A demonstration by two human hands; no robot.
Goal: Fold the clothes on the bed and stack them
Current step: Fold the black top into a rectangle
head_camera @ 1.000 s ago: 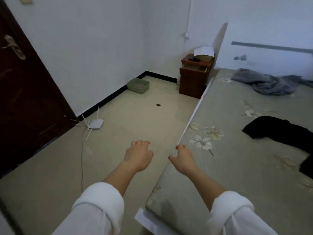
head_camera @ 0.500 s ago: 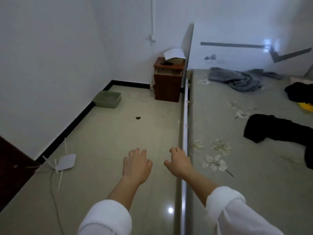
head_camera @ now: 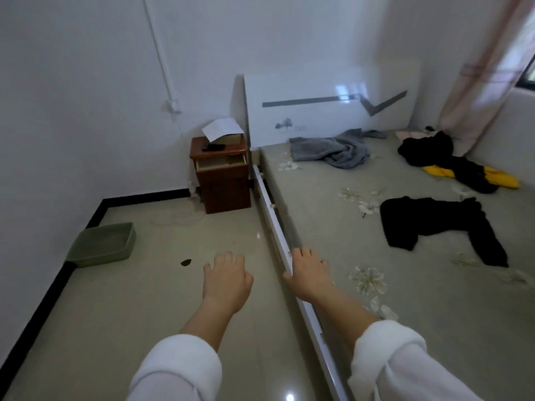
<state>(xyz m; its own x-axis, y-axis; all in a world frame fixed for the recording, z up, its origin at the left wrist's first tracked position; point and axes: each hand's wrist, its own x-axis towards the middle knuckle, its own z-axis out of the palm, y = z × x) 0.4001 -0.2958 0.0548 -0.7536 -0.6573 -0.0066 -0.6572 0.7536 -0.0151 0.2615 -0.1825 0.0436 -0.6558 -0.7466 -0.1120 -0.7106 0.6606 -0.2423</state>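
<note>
Clothes lie unfolded on the bed (head_camera: 318, 227), nothing held.
The left hand (head_camera: 227, 280) hovers over the floor (head_camera: 144, 299) and the right hand (head_camera: 308, 273) over the bed's left edge, fingers (head_camera: 228, 257) loosely spread, empty. The black garment (head_camera: 434, 221) lies well right; the grey garment (head_camera: 333, 149) and black-and-yellow heap (head_camera: 451, 166) lie far. A nightstand (head_camera: 223, 178) stands far left.

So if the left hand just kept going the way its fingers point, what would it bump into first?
Probably the brown nightstand: the left hand hangs over the floor and points at it, with nothing between. Depth is hard to judge.
</note>
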